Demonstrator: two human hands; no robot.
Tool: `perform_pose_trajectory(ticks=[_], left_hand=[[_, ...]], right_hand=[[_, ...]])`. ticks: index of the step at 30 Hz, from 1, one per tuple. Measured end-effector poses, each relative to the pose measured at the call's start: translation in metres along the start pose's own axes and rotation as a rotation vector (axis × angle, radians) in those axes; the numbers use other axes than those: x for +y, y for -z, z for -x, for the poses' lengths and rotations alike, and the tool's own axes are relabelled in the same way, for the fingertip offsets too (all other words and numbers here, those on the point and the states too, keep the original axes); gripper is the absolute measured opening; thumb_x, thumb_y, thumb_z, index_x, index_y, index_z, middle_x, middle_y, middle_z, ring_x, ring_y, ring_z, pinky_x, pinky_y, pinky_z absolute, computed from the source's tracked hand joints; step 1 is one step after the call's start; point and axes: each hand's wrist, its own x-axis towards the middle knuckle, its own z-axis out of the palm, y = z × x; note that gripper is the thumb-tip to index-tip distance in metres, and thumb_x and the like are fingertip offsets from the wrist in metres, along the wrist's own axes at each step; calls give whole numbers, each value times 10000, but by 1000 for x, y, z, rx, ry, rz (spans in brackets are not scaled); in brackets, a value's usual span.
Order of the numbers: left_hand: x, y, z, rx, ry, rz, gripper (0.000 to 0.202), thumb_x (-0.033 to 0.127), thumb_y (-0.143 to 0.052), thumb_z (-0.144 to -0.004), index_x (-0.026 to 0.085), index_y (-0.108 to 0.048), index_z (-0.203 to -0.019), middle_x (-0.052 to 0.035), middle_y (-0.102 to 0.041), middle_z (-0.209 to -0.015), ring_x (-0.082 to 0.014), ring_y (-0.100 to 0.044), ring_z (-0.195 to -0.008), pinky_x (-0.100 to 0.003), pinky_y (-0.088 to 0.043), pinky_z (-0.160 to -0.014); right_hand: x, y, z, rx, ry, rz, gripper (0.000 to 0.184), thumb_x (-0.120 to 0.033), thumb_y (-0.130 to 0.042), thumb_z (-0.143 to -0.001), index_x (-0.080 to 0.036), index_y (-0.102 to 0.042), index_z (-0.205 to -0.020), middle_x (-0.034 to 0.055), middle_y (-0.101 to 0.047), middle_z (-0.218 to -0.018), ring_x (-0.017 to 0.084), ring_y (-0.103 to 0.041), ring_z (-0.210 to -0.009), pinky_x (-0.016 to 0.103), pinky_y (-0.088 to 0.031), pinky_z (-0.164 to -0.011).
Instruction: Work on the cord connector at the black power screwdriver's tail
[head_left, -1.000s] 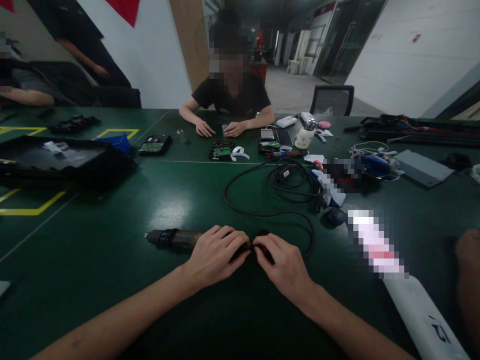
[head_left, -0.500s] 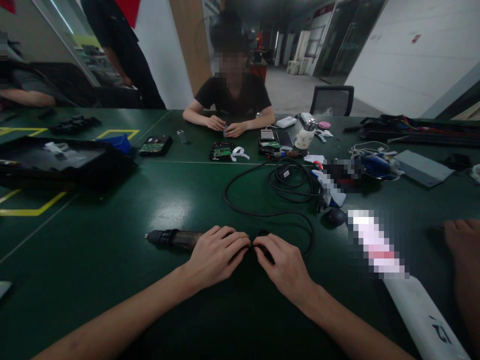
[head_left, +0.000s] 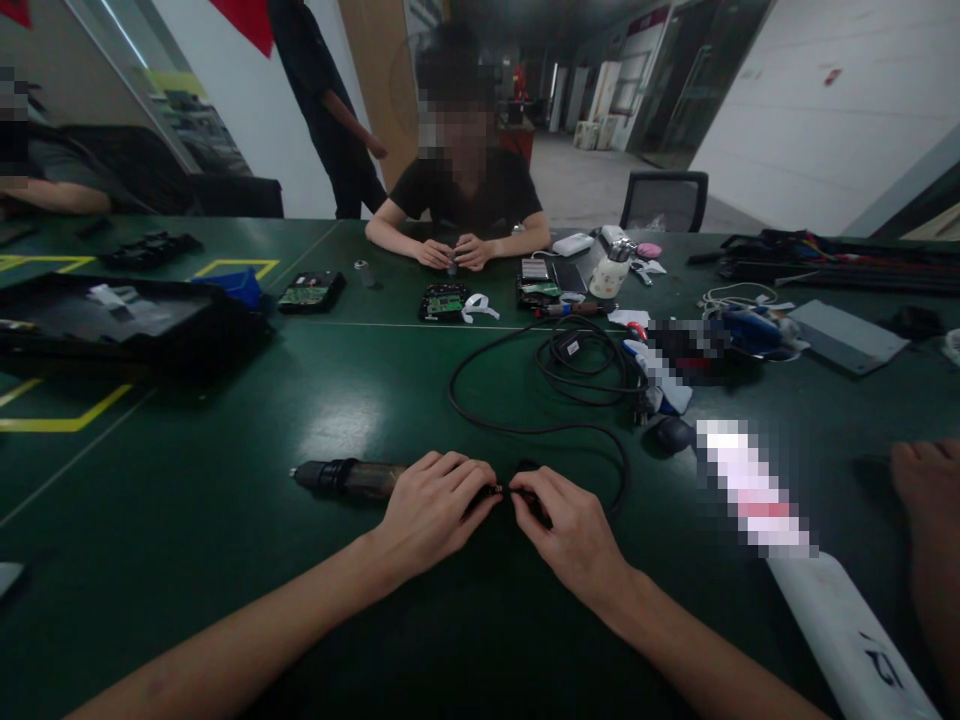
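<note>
- A dark cylindrical tool [head_left: 352, 476] lies lengthwise on the green table [head_left: 225, 540], its narrow tip pointing left.
- The left hand [head_left: 441, 502] is closed over the right-hand part of the tool, palm down, hiding that part; a small metallic bit [head_left: 498, 489] shows at its fingertips.
- The right hand [head_left: 571, 512], just past the tool's right end, pinches a dark piece [head_left: 537, 510] mostly hidden by the fingers; what it is cannot be told.
- The two hands face each other, fingertips near but apart.
- A black cable [head_left: 517, 430] runs from beside the right hand to a loose coil beyond the tool and to its right.
- A white bar [head_left: 855, 630] with dark handwriting lies well right of the tool, on the near side.
- A black tray [head_left: 150, 352] stands beyond the tool, to its left.
- A circuit board [head_left: 442, 303] lies straight beyond the tool; past it sits a co-worker [head_left: 480, 195], both hands around a small object.
- Another person [head_left: 319, 95] stands farther back beyond the tool.
</note>
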Motion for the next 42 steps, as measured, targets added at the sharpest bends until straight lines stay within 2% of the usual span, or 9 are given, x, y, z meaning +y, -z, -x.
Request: perform_pose_trajectory(ticks=[5, 17, 23, 28, 33, 38, 42], left_hand=[[-1, 0, 0, -2, -54, 16, 226, 329, -573, -1017, 253, -643, -1218, -3, -721, -1218, -204, -653, -1042, -380, -434, -841], [0, -6, 0, 44, -13, -39, 157, 375, -593, -1031, 239, -667, -1061, 5, -750, -1064, -192, -661, -943, -368, -416, -799], [-1, -1, 1, 12, -58, -10, 248, 350, -591, -1007, 242, -653, -1221, -15, -721, -1241, -203, -659, -1044, -383, -446, -837], [-1, -2, 0, 25, -29, -27, 170, 359, -566, -1030, 230, -670, -1071, -3, -736, -1197, -195, -669, -992, -384, -445, -806], [-1, -1, 0, -18, -73, -4, 273, 338, -574, -1013, 252, -625, -1268, -8, -713, -1253, -209, -652, -1050, -389, -447, -841], [-1, -3, 0, -4, -20, -44, 182, 368, -560, -1031, 232, -656, -1106, -11, -743, -1101, -206, -661, -969, -386, -439, -821], [0, 0, 0, -37, -55, -12, 250, 346, -572, -1014, 248, -627, -1236, -14, -724, -1192, -216, -650, -1030, -392, -440, -846]], right_hand=[[0, 0, 0, -9, 5, 9, 146, -178, -541, -1033, -227, -639, -1130, 60, -685, -1065, 211, -689, -932, 329, -569, -791], [1, -1, 0, 2, 18, 7, 150, -164, -558, -1028, -224, -648, -1131, 57, -688, -1062, 211, -688, -930, 324, -564, -781], [-1, 1, 0, -12, 5, -11, 148, -174, -544, -1037, -229, -638, -1137, 55, -681, -1058, 212, -683, -939, 330, -563, -801], [0, 1, 0, -19, 1, -2, 153, -179, -542, -1036, -231, -640, -1141, 57, -681, -1067, 213, -684, -938, 329, -566, -788], [0, 1, -1, -11, 4, 7, 151, -171, -549, -1030, -233, -645, -1128, 54, -684, -1054, 209, -688, -933, 319, -566, -790], [0, 0, 0, -12, 5, 12, 155, -172, -547, -1031, -236, -643, -1134, 54, -688, -1068, 211, -690, -939, 327, -568, -804], [2, -1, 0, -14, 4, 0, 152, -179, -550, -1033, -236, -637, -1144, 55, -688, -1078, 216, -689, -953, 337, -567, -819]])
